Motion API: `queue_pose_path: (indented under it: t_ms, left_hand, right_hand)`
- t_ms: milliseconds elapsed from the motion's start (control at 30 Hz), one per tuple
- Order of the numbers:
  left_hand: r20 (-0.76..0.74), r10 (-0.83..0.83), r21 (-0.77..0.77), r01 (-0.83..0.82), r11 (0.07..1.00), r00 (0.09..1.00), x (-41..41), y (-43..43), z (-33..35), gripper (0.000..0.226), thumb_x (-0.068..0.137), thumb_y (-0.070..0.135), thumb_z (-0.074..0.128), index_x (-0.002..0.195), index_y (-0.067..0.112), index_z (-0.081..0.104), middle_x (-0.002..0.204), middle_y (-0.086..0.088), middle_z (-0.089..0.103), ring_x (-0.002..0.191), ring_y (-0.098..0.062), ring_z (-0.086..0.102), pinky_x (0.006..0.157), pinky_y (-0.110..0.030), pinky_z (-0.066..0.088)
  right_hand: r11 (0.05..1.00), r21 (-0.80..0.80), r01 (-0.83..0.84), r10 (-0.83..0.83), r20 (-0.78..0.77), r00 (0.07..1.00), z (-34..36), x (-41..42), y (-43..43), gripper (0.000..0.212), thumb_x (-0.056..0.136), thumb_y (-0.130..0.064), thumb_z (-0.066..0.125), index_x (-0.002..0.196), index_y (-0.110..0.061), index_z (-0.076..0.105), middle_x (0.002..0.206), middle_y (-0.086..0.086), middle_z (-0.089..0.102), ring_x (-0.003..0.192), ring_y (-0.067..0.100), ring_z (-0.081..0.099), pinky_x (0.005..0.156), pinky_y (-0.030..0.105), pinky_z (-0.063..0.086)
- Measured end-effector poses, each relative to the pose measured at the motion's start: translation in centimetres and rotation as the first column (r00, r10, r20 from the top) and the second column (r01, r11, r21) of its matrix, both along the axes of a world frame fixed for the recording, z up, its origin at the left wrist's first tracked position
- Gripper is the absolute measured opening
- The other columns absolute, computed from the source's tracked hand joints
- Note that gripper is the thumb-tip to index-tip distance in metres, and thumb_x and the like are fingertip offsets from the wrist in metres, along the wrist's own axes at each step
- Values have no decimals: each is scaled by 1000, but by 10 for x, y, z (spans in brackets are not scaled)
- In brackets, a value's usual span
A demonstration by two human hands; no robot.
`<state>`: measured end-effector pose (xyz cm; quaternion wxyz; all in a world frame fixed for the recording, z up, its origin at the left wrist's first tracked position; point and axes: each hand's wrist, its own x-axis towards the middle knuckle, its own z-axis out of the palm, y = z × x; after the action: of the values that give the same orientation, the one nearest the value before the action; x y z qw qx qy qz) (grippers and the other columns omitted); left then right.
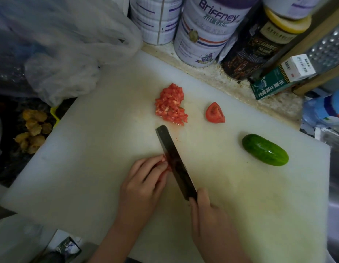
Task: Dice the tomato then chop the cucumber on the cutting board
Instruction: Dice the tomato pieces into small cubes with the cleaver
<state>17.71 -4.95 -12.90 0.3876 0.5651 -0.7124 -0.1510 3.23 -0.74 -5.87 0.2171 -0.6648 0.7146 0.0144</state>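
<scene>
Right hand [209, 215] with knife [173, 158] amid board [85, 158]

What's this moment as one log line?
step: dicing | left hand holds tomato piece | right hand grips knife | cucumber whole

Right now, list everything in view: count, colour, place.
cutting board: one, white, centre
diced tomato: one pile, red, far middle of board
tomato wedge: one, red, right of diced tomato
tomato piece: one, red, mid-board, against blade
cucumber: one, green, whole, board's right side
knife: one, dark blade, mid-board
tins: at least three, white and purple, behind board
canister: one, dark, yellow lid, right of tins
box: one, green, right of canister
plastic bag: one, translucent, far left
left hand: holds tomato piece
right hand: grips knife handle
</scene>
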Motion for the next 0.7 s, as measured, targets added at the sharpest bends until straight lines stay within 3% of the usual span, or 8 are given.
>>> queue_pose_path:
  t_ms: [200, 367, 433, 500, 700]
  left_hand:
    - [27, 8, -20, -7, 1000, 1000, 0, 0, 2, 14, 85, 8, 71, 96, 0, 75, 108, -8, 70, 96, -22, 63, 91, -26, 49]
    - [33, 16, -22, -15, 1000, 999, 0, 0, 0, 15, 85, 9, 71, 97, 1, 74, 108, -7, 70, 96, -23, 64, 88, -30, 52]
    - [42, 16, -29, -14, 999, 999, 0, 0, -1, 15, 84, 8, 71, 97, 1, 74, 108, -7, 70, 95, -24, 64, 88, -31, 52]
    - [46, 13, -30, -12, 999, 999, 0, 0, -1, 15, 84, 8, 71, 97, 1, 74, 109, -7, 70, 95, -25, 65, 86, -34, 53]
    - [41, 6, -13, -5, 1000, 999, 1, 0, -1, 17, 84, 8, 68, 99, 2, 74, 108, -7, 69, 96, -24, 64, 86, -35, 53]
  right_hand:
    - [973, -221, -60, 85, 105, 991, -10, 7, -38, 23, 94, -30, 33, 84, -13, 44, 39, -1, 42, 29, 24, 41, 36, 25, 16]
    - [979, -201, -19, 65, 227, 972, -7, -9, -14, 14, 96, -30, 41, 88, -19, 40, 44, -16, 19, 28, 8, 26, 31, 21, 11]
    - [978, -209, 4, 54, 270, 961, -5, -17, -7, 11, 96, -32, 44, 90, -26, 37, 43, -16, 21, 32, 10, 31, 31, 17, 14]
    - [969, -246, 9, 61, 275, 960, 4, -24, -8, 12, 96, -37, 43, 91, -28, 37, 43, -15, 23, 41, 15, 41, 37, 21, 15]
    - [966, -257, -3, 78, 279, 957, 22, -38, -12, 14, 96, -43, 38, 87, -34, 33, 40, -11, 25, 38, 11, 37, 39, 18, 15]
